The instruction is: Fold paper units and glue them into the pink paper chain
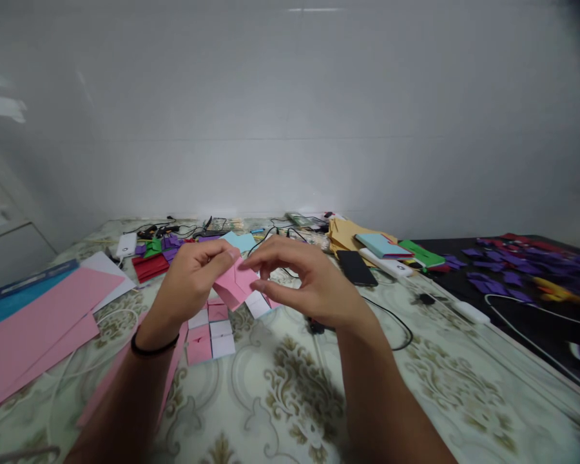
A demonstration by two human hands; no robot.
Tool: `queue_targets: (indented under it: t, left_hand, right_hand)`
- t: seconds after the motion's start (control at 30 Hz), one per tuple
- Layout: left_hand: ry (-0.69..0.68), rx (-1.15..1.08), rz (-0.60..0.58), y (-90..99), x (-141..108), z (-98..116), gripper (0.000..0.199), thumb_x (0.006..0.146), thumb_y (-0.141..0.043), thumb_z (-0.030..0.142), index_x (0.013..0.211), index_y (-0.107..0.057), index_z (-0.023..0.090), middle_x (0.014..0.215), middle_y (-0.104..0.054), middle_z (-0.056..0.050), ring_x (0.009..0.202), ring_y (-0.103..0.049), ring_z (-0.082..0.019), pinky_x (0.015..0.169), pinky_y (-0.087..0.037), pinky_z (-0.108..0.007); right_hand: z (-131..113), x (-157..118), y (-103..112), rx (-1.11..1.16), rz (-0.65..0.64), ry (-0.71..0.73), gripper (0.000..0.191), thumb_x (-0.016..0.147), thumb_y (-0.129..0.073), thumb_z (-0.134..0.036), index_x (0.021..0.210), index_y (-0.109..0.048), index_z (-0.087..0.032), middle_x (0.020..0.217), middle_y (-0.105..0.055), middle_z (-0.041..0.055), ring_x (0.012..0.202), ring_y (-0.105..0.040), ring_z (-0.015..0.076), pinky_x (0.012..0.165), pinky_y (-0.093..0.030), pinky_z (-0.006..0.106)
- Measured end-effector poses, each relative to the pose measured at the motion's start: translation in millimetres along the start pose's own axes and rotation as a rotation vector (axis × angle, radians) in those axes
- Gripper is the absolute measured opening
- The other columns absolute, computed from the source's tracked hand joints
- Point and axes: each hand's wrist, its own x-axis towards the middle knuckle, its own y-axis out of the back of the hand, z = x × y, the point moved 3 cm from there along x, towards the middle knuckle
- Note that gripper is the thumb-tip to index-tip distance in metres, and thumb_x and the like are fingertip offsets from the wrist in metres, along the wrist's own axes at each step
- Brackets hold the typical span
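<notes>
Above the table, a folded piece of pink paper [236,283] is held up, with crease lines showing on its face. My left hand [196,277] pinches its upper left part between thumb and curled fingers. At its right edge, the index finger and thumb of my right hand [307,277] meet the paper at their tips, bent with a gap between them. Just below the hands lies a group of folded pink and white squares [211,332] on the table. More folded white squares [258,304] show partly behind the held paper.
Large pink sheets [53,322] cover the left side, beside a blue pack [33,287]. Red folded paper [149,265], cables and small items line the back. A black phone [356,268], brown envelopes [350,233] and a white power strip [386,263] lie right. Purple pieces [507,264] spread over a dark surface.
</notes>
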Motion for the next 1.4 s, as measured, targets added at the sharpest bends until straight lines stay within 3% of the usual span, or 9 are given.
queue_targets:
  t: [0.3,0.5,0.8,0.93,1.03,1.13,1.23,1.33,1.4]
  left_hand:
    - [-0.02,0.119,-0.023,-3.8,3,0,0.035,0.099,-0.052,0.035,0.069,-0.059,0.018,0.067,-0.052,0.002,0.066,-0.047,-0.014,0.063,-0.035,-0.029]
    - [0.001,0.27,0.033,-9.1,3,-4,0.044,0.101,-0.05,0.046,0.067,-0.053,0.019,0.062,-0.045,0.003,0.06,-0.042,-0.013,0.058,-0.033,-0.028]
    - [0.03,0.178,0.036,-12.9,2,-6,0.054,0.104,-0.042,0.054,0.062,-0.039,0.021,0.056,-0.036,0.004,0.053,-0.034,-0.012,0.05,-0.026,-0.028]
    - [-0.035,0.128,-0.027,-13.4,1,-5,0.053,0.106,-0.042,0.055,0.068,-0.05,0.019,0.065,-0.049,0.001,0.06,-0.043,-0.014,0.054,-0.034,-0.027]
    - [-0.059,-0.04,-0.01,-7.9,1,-7,0.045,0.105,-0.042,0.059,0.101,-0.064,0.02,0.076,-0.061,-0.002,0.066,-0.057,-0.016,0.062,-0.046,-0.027]
    - [-0.09,-0.281,-0.048,-3.6,-1,-7,0.042,0.1,-0.059,0.057,0.128,-0.055,0.026,0.089,-0.069,-0.003,0.078,-0.069,-0.018,0.071,-0.056,-0.028]
    - [-0.112,-0.343,-0.055,-3.2,-2,-4,0.046,0.084,-0.084,0.037,0.121,-0.06,0.026,0.105,-0.071,-0.005,0.092,-0.074,-0.019,0.079,-0.06,-0.027]
    - [-0.111,-0.313,0.034,-4.6,-1,-1,0.033,0.08,-0.087,0.026,0.107,-0.068,0.023,0.106,-0.072,-0.005,0.093,-0.075,-0.017,0.083,-0.061,-0.027]
    - [-0.108,-0.296,0.086,-5.9,-1,1,0.022,0.082,-0.085,0.026,0.099,-0.072,0.021,0.097,-0.075,-0.004,0.086,-0.075,-0.016,0.078,-0.062,-0.025]
  right_hand:
    - [0,0,-2,0.011,-0.049,0.038,0.025,0.09,-0.077,-0.015,0.114,-0.076,-0.024,0.103,-0.073,0.0041,0.089,-0.064,0.0157,0.081,-0.055,0.031]
    - [3,0,-5,0.003,-0.05,0.022,0.032,0.089,-0.063,-0.006,0.112,-0.074,-0.025,0.099,-0.068,0.0026,0.088,-0.063,0.0152,0.079,-0.054,0.03]
    - [7,3,-10,0.035,0.044,0.044,0.026,0.088,-0.066,-0.006,0.099,-0.079,-0.026,0.097,-0.062,0.0018,0.088,-0.061,0.0146,0.079,-0.054,0.03]
    - [12,4,-8,0.111,0.069,-0.031,0.027,0.087,-0.068,-0.007,0.096,-0.082,-0.028,0.109,-0.062,0.0038,0.102,-0.063,0.0167,0.08,-0.059,0.029]
    - [16,4,-4,0.151,0.154,-0.105,0.021,0.087,-0.071,-0.011,0.092,-0.083,-0.028,0.116,-0.068,0.0047,0.108,-0.066,0.0188,0.075,-0.06,0.027]
    - [17,2,1,0.16,0.296,-0.107,0.015,0.089,-0.074,-0.016,0.091,-0.083,-0.027,0.117,-0.074,0.0054,0.112,-0.068,0.0207,0.071,-0.06,0.027]
    - [13,-1,4,0.136,0.381,-0.07,0.019,0.09,-0.072,-0.013,0.094,-0.082,-0.028,0.115,-0.073,0.0051,0.111,-0.067,0.0199,0.074,-0.061,0.028]
    - [11,-1,3,0.14,0.386,-0.051,0.027,0.085,-0.07,-0.006,0.094,-0.081,-0.029,0.112,-0.069,0.0038,0.11,-0.065,0.0184,0.081,-0.061,0.029]
    - [12,1,2,0.178,0.377,-0.048,0.03,0.081,-0.071,-0.004,0.093,-0.081,-0.029,0.111,-0.067,0.0034,0.11,-0.064,0.0183,0.086,-0.061,0.031]
